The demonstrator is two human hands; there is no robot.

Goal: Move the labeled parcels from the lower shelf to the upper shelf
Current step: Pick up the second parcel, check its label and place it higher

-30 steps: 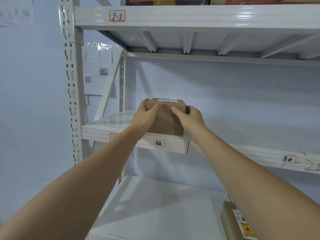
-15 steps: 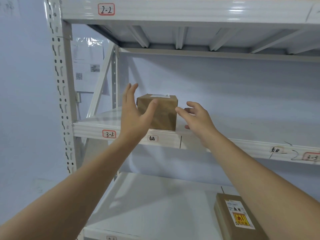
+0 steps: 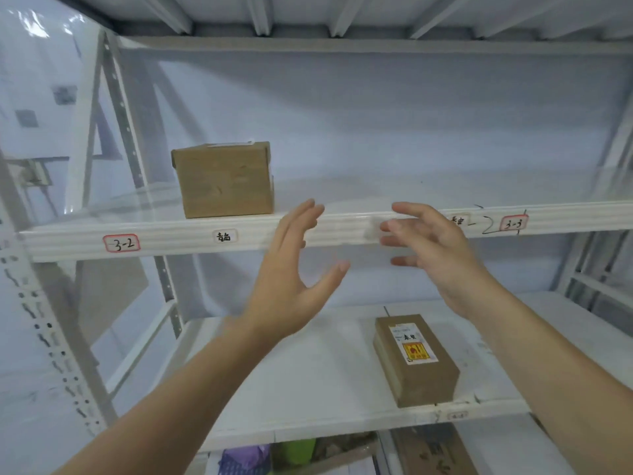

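A small brown cardboard parcel with a white label on top stands on the upper shelf, above the tag 3-2. A longer brown parcel with a white and yellow label lies on the lower shelf, near its front edge. My left hand is open in mid-air in front of the upper shelf's edge, right of and below the small parcel. My right hand is open too, fingers spread, held above the long parcel. Neither hand touches a parcel.
White metal racking with perforated uprights stands on the left. Shelf-edge tags read 3-2 and 3-3. Below the lower shelf lie purple and green items and another brown box. A pale wall backs the rack.
Both hands let go of the small parcel, left it on the upper shelf and drew back down and to the right. The view dropped, so the long parcel on the lower shelf shows fully.
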